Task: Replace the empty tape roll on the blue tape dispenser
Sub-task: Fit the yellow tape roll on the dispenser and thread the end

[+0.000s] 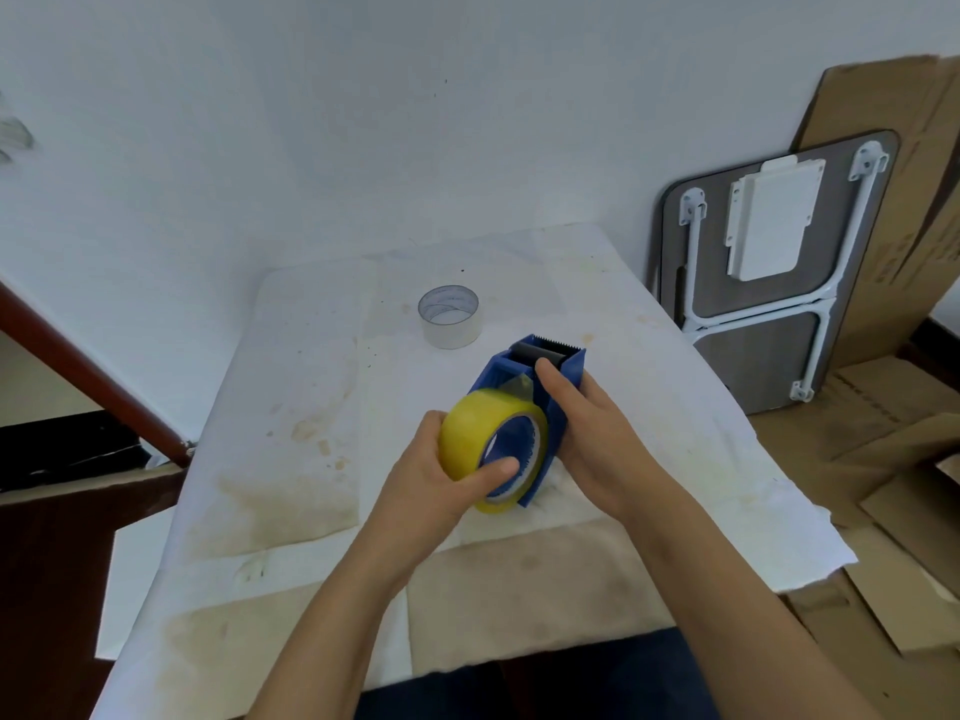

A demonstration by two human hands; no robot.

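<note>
The blue tape dispenser (563,374) sits on the white-covered table (311,459), its toothed blade and black roller pointing away from me. A full yellow tape roll (475,433) is on the dispenser's hub, with a loose end of tape rising toward the roller. My left hand (431,480) grips the yellow roll from the left, thumb across its open face. My right hand (597,433) holds the dispenser's right side, index finger reaching up by the roller. The empty clear tape core (449,317) stands upright on the table beyond the dispenser, apart from both hands.
The table cover is stained and ends close to the wall behind. A folded table (769,272) leans against the wall at the right, with flattened cardboard (883,485) on the floor beside it. A dark wooden rail (93,381) runs at the left.
</note>
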